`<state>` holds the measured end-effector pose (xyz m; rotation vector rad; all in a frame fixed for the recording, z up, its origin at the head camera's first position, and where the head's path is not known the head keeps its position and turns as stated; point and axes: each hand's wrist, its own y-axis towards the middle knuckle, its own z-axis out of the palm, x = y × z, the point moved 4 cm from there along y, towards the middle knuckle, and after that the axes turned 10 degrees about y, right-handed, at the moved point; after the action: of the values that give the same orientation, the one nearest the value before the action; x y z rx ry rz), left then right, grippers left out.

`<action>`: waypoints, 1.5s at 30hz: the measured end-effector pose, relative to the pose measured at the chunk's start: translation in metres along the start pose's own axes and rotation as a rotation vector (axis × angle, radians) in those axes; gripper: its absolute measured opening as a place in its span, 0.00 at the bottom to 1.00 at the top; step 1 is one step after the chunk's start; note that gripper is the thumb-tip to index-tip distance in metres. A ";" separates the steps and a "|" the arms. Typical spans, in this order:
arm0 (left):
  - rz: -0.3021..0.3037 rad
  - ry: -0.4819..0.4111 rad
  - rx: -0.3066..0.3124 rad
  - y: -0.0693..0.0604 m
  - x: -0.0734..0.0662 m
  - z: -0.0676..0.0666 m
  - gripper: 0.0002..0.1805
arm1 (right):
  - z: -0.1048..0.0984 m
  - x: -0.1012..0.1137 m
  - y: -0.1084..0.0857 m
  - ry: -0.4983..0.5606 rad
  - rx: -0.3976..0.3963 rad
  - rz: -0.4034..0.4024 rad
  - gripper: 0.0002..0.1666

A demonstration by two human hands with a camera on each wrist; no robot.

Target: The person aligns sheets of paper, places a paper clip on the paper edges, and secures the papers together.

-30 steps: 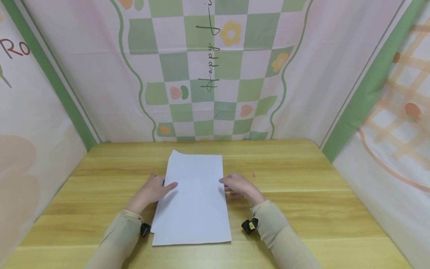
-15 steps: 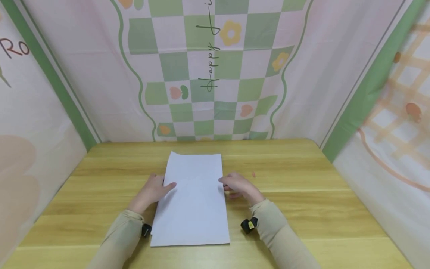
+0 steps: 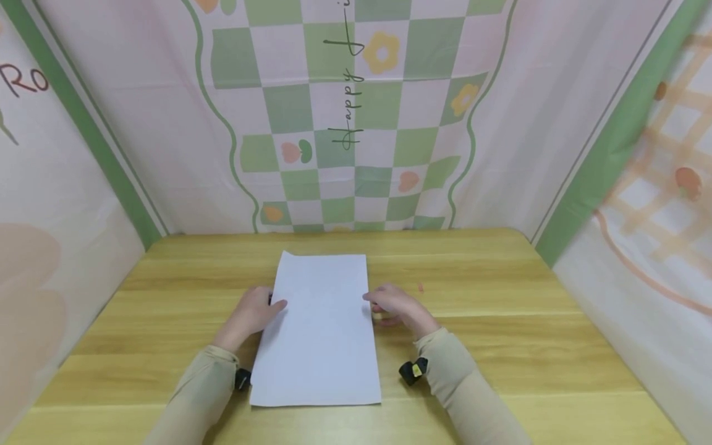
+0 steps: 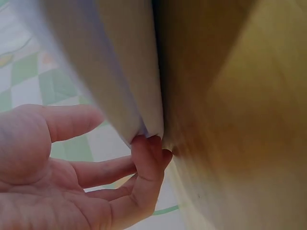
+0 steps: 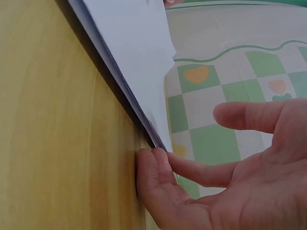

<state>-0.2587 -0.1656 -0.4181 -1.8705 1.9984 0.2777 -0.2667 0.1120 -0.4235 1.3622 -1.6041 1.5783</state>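
A white paper stack lies upright to the view on the wooden table, its upper left corner slightly raised. At its left edge is the left hand, thumb over the top sheet; the left wrist view has this hand's bent fingers against the layered edge of the paper. Beside the right edge is the right hand. In the right wrist view its fingertips touch the edge of the paper, while the thumb stands apart from the sheets.
The wooden table reaches back to a patterned curtain. A small reddish bit lies right of the paper. Dark devices sit at both wrists. Side curtains flank the table.
The paper's sheets line up more closely at the left edge than a second ago, and the top sheet has shifted slightly left. Both hands stay almost in place.
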 end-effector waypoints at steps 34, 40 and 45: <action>0.031 -0.080 0.015 0.006 0.005 -0.002 0.25 | 0.007 -0.001 0.005 0.094 0.039 -0.021 0.37; 0.047 -0.114 0.011 0.005 0.005 -0.002 0.22 | 0.009 -0.004 0.009 0.114 0.067 -0.046 0.40; 0.056 -0.142 0.022 0.005 0.006 0.000 0.20 | 0.009 -0.006 0.010 0.084 0.054 -0.047 0.39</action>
<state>-0.2637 -0.1703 -0.4208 -1.7327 1.9519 0.3911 -0.2709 0.1033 -0.4345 1.3331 -1.4803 1.6395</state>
